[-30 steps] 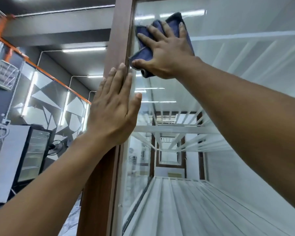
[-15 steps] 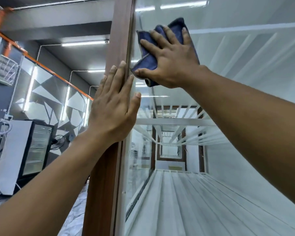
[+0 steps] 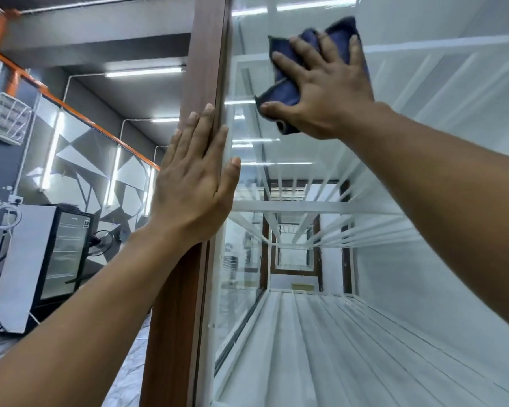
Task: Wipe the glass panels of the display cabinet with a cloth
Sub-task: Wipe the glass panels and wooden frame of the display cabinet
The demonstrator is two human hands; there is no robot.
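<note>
My right grip (image 3: 326, 92), fingers spread flat rather than clamped, presses the cloth (image 3: 281, 91) near the glass panel's (image 3: 453, 83) upper-left edge — it might slip free and drop — left grip (image 3: 194, 183) flat on the frame (image 3: 206, 54).

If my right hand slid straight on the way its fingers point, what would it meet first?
Only more glass panel, as far as the picture shows. The right hand, flat on the blue cloth, points up and slightly left; the wooden frame post probably lies off to its left.
</note>
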